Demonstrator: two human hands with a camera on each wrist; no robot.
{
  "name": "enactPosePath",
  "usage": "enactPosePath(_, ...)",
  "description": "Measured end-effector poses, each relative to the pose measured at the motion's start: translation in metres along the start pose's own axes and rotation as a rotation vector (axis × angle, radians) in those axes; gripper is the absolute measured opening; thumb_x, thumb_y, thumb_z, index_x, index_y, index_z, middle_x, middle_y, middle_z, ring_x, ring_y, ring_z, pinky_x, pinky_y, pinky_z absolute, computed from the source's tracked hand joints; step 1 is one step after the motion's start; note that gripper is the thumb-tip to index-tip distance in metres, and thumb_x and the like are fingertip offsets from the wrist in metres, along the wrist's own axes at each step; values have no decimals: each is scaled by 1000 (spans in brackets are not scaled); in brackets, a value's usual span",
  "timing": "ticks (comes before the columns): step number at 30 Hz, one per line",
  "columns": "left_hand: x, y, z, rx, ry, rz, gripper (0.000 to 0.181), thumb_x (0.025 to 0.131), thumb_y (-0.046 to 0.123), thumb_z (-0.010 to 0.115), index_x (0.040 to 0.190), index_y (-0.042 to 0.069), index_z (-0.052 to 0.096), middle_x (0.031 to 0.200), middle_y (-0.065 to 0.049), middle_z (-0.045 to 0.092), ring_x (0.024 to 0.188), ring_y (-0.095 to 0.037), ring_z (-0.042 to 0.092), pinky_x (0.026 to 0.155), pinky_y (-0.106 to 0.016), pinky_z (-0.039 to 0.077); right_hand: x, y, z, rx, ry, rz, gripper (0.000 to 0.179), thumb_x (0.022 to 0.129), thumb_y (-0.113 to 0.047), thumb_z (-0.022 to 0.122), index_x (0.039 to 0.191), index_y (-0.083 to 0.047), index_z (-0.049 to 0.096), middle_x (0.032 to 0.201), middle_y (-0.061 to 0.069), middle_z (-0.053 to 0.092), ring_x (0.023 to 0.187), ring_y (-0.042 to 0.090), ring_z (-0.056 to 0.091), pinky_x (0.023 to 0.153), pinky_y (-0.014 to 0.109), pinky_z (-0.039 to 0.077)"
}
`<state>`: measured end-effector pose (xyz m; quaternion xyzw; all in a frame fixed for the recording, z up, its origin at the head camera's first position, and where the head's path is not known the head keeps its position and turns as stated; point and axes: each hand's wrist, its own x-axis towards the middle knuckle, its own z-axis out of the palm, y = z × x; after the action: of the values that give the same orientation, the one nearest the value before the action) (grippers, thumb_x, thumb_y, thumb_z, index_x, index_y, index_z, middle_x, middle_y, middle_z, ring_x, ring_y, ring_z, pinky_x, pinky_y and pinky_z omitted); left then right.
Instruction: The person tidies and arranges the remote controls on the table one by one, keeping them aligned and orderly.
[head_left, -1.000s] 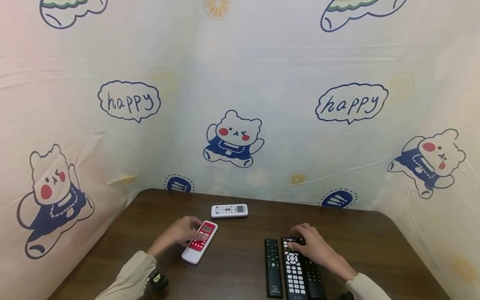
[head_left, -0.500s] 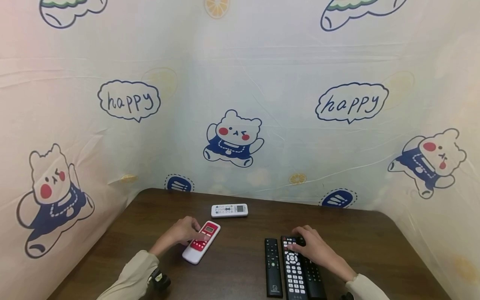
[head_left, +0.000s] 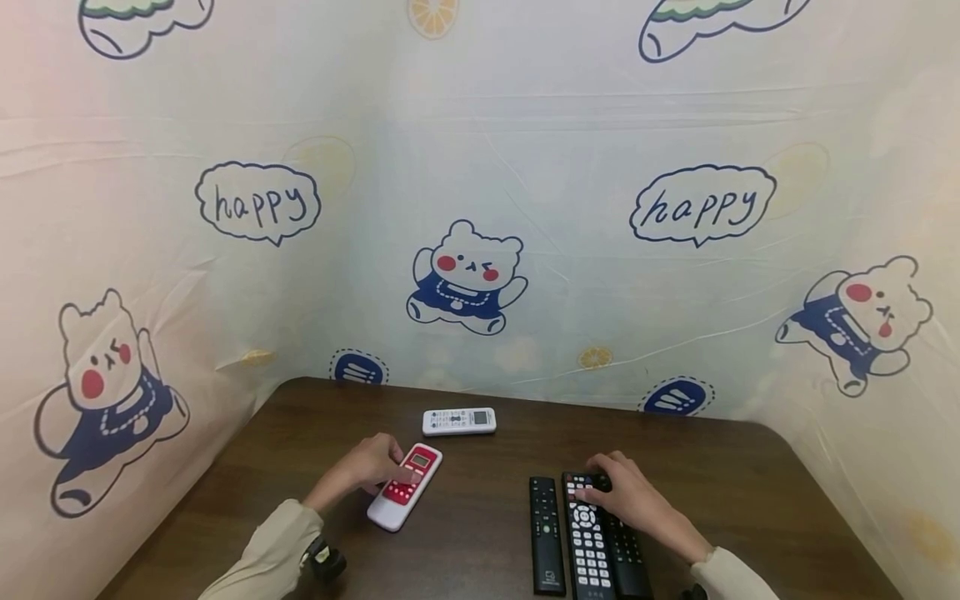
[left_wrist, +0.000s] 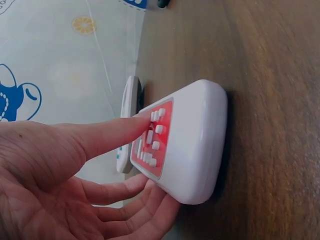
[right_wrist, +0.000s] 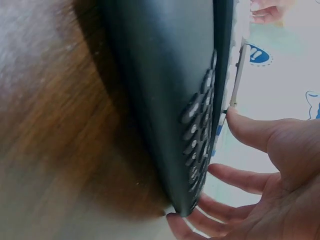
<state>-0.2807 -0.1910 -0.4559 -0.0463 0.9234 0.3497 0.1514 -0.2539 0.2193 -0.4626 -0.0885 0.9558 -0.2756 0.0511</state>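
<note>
My left hand (head_left: 377, 462) grips a white remote control with a red button panel (head_left: 405, 488). Its thumb presses on the buttons, and the curled fingers lie along the side and under the edge in the left wrist view. Three black remotes lie side by side at the right: a plain one on the left (head_left: 547, 537), a white-buttoned middle one (head_left: 588, 550) and a right one (right_wrist: 165, 65). My right hand (head_left: 621, 490) reaches over their far ends, its thumb on the middle remote and its fingertips curled at the far tip of the right one, which it partly hides.
A white remote (head_left: 459, 422) with a small screen lies crosswise near the back of the brown wooden table (head_left: 480, 517). Behind the table hangs a printed curtain (head_left: 480, 167). Bare tabletop separates the red-panelled remote from the black ones.
My left hand and the red-panelled remote have shifted slightly to the right, the remote tilting a little more. The right hand and the black remotes stay nearly still.
</note>
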Motion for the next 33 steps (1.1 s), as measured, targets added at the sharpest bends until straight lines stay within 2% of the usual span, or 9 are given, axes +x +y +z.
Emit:
enactPosePath(9,0,-1,1,4,-14,0,37,86,19,89,98,-2,62,90,-12,65,81,-24,69,67,-42,67,1,8,-6,-20,31,8,34,94,-15,78,125,-4,66,123,18,61,114,37,62,92,60,56)
enactPosePath(14,1,-3,1,-1,-27,10,36,87,21,87,100,-1,62,91,-12,65,82,-24,68,66,-41,66,1,12,-11,-41,34,31,39,93,-19,79,125,-2,66,119,18,64,110,36,64,90,60,57)
enactPosePath(18,0,-3,1,-15,-28,39,35,87,20,86,105,-1,64,93,-12,65,84,-25,68,65,-42,66,2,14,-17,44,2,98,44,96,-21,77,129,2,61,118,21,67,90,30,69,66,48,64)
enactPosePath(21,-2,-3,0,-34,-19,53,35,88,18,86,107,-2,65,94,-12,66,85,-25,67,64,-44,65,3,16,-22,158,-41,152,46,97,-16,75,133,5,56,114,23,65,76,25,68,50,37,63)
enactPosePath(27,-6,-8,-5,-116,-38,76,32,89,15,83,109,-4,66,94,-13,66,84,-26,68,65,-44,65,6,22,-29,275,-96,206,50,92,-9,79,132,8,53,103,21,61,83,27,66,55,40,65)
enactPosePath(33,-7,-15,-10,-237,-86,63,42,92,18,79,123,-5,63,102,-15,68,90,-27,69,72,-45,65,6,25,-29,337,-132,263,52,90,-10,83,128,8,53,101,21,63,85,29,67,60,43,67)
